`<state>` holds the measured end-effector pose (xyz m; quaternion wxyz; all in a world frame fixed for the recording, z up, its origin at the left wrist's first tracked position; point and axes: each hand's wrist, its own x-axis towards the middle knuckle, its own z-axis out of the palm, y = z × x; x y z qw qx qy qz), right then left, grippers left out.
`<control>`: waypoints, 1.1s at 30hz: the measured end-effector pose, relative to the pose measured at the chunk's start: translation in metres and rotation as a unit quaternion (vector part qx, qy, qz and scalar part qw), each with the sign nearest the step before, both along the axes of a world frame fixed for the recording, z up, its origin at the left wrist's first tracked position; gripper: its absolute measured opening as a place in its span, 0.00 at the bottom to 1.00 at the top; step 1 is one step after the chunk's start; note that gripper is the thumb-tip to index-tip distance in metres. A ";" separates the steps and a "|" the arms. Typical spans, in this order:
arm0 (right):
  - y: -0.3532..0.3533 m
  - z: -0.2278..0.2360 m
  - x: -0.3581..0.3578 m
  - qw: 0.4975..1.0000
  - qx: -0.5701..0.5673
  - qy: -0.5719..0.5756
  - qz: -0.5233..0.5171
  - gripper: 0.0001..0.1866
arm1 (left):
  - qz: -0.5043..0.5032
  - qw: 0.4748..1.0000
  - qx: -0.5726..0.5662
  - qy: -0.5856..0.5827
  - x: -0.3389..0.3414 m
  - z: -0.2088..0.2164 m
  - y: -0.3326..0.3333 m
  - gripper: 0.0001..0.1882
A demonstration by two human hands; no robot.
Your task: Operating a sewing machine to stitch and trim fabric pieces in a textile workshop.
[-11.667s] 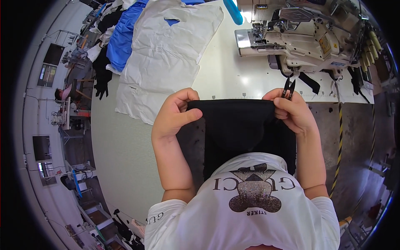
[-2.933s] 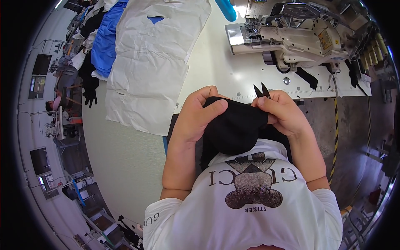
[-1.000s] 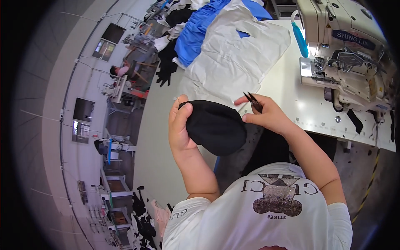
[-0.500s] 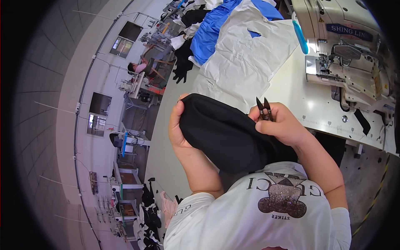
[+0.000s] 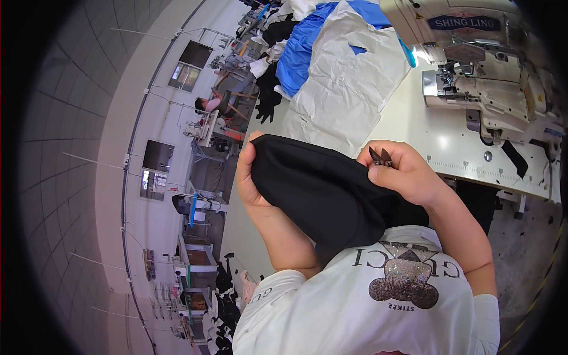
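Observation:
A piece of black cloth (image 5: 313,186) is stretched between my two hands in front of my chest. My left hand (image 5: 248,177) grips its left end, with the thumb in view and the other fingers mostly hidden behind the cloth. My right hand (image 5: 402,171) pinches the right upper edge between thumb and fingers. Thread snips (image 5: 380,157) are also held in that right hand, their dark pointed blades sticking up apart from each other, away from the cloth. The lower part of the cloth hangs down against my white shirt.
A sewing machine (image 5: 473,77) stands at the right on the pale table (image 5: 438,139). White paper-like sheeting (image 5: 349,77) and blue fabric (image 5: 296,56) lie at the far side. A black strip (image 5: 515,160) hangs at the table's edge. Another person (image 5: 210,105) sits beyond, at the left.
My hands have drawn slightly farther apart, pulling the cloth's upper edge straighter. The snips have sunk lower into my right hand. The whole view has shifted a little.

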<state>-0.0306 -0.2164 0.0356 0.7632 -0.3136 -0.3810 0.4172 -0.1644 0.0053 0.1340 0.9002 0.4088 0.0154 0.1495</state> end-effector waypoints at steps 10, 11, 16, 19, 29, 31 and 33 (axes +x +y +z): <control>-0.022 0.000 0.002 0.999 0.025 -0.045 -0.009 0.15 | -0.034 0.999 0.034 -0.011 0.009 0.004 -0.005 0.12; -0.023 -0.001 0.003 0.999 0.025 -0.046 -0.011 0.16 | -0.021 0.999 0.028 -0.006 0.009 0.005 -0.007 0.10; -0.029 -0.001 0.005 0.999 0.016 -0.041 -0.020 0.16 | -0.005 0.999 0.033 0.005 0.014 0.007 -0.013 0.09; -0.030 -0.002 0.006 0.999 0.014 -0.039 -0.026 0.16 | -0.018 1.000 0.025 -0.001 0.017 0.006 -0.014 0.09; -0.032 -0.007 0.009 0.998 0.011 -0.040 -0.048 0.16 | -0.064 0.997 0.040 -0.019 0.022 -0.001 -0.005 0.19; -0.032 -0.007 0.009 0.998 0.014 -0.036 -0.047 0.16 | -0.071 0.997 0.031 -0.025 0.022 -0.003 -0.004 0.19; -0.031 -0.007 0.009 0.998 0.011 -0.033 -0.046 0.17 | -0.086 0.995 0.030 -0.032 0.023 -0.003 -0.003 0.20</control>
